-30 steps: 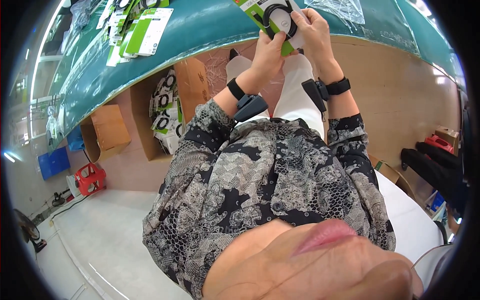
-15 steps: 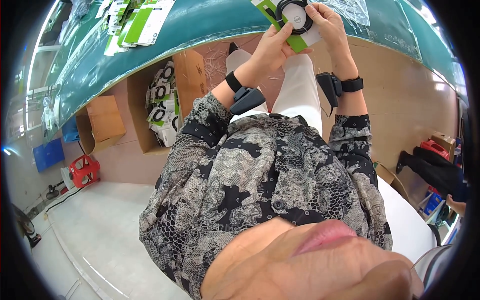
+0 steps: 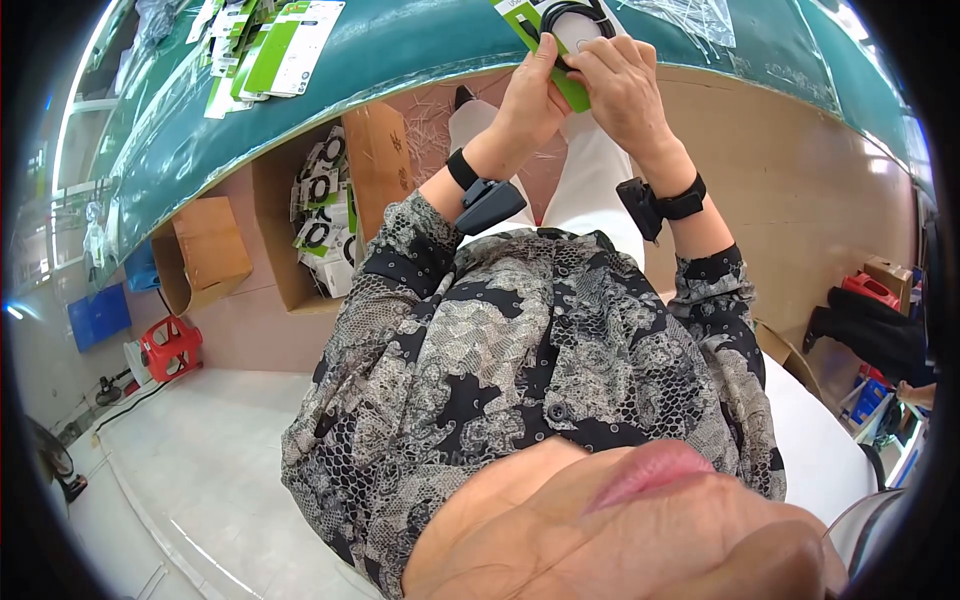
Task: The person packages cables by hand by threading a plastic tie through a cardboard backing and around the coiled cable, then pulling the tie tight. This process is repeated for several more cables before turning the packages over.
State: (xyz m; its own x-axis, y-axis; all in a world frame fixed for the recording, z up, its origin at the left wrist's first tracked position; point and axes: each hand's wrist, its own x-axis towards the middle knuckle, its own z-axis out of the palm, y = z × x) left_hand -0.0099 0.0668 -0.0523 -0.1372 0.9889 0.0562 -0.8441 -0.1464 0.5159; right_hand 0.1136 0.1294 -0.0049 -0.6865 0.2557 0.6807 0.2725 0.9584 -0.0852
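At the table's near edge my left hand grips a green and white backing card by its left side, thumb on the front. A black coiled cable lies against this card, around a pale round area. My right hand has its fingers curled over the right side of the coil, pinching there. Its fingertips are partly hidden, so the exact grip is hard to see. Both wrists wear black straps with dark devices.
Green and white cards lie piled on the teal tabletop at the left. Thin white ties lie at the right. Below stands an open carton holding several carded cables. Another person's dark-clothed leg shows far right.
My right hand has come down and left, from holding the card's upper right to curling over the cable coil. The card has shifted slightly left and tilted.
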